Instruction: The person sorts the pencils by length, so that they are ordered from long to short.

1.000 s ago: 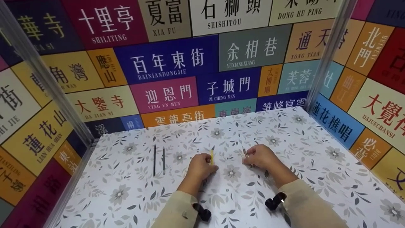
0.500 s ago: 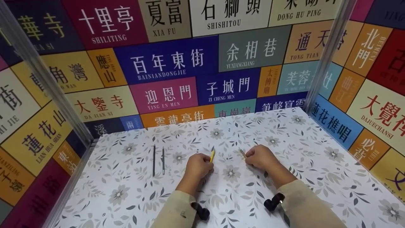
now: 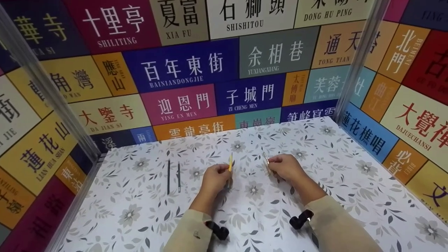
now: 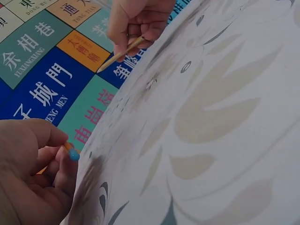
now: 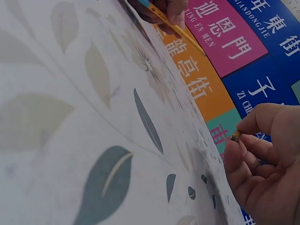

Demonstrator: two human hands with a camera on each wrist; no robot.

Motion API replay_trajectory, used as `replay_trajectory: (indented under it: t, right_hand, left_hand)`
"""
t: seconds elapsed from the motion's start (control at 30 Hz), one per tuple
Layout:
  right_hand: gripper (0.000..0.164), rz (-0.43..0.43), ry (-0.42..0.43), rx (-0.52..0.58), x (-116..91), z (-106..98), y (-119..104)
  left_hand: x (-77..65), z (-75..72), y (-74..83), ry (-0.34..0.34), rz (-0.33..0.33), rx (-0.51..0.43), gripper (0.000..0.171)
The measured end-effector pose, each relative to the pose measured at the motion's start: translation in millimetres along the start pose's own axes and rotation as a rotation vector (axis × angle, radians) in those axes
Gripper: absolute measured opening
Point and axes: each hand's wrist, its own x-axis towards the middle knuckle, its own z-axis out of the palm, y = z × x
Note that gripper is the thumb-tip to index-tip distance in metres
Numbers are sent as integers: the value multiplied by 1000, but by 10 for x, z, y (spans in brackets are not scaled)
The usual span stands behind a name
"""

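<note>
My left hand (image 3: 216, 177) pinches a yellow pencil (image 3: 230, 163) between thumb and fingers above the patterned tabletop. A rounded blue end of that pencil shows in the left wrist view, and its tapered end points away in the right wrist view. My right hand (image 3: 289, 169) pinches a slim tan pencil-like stick (image 4: 112, 60). It has a pointed end in the left wrist view; its near end (image 5: 236, 136) looks dark in the right wrist view. Both sticks are upright or tilted, apart from each other. Fingers hide their middles.
Left of my left hand, two slender dark sticks, a longer one (image 3: 168, 177) and a shorter one (image 3: 179, 177), lie side by side on the floral-covered table (image 3: 147, 217). Panels with coloured signs (image 3: 182, 66) stand behind the table and at both sides.
Both hands have moved slightly away from the body, and the pencils have turned in the fingers. The two dark sticks lie still. The head view has shifted a little.
</note>
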Motion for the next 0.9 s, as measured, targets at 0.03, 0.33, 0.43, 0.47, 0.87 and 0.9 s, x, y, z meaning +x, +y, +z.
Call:
replay_trajectory:
  t: [0.03, 0.33, 0.43, 0.47, 0.87, 0.9]
  right_hand:
    - [40, -2, -3, 11, 2, 7, -21]
    - [38, -10, -23, 91, 43, 174, -227]
    - [37, -12, -35, 116, 49, 277, -291]
    - [37, -14, -41, 121, 51, 314, -314]
    - [35, -49, -112, 209, 42, 776, -539]
    - [36, -49, -118, 216, 41, 810, -552]
  left_hand:
    - [2, -3, 6, 1, 2, -17, 28]
    - [20, -62, 16, 80, 31, -25, 31]
    - [28, -103, -2, 104, 33, -42, 31]
    - [31, -125, -10, 110, 28, -48, 31]
    - [89, -542, -112, 181, -33, -86, 34]
    - [92, -586, -131, 188, -42, -84, 34]
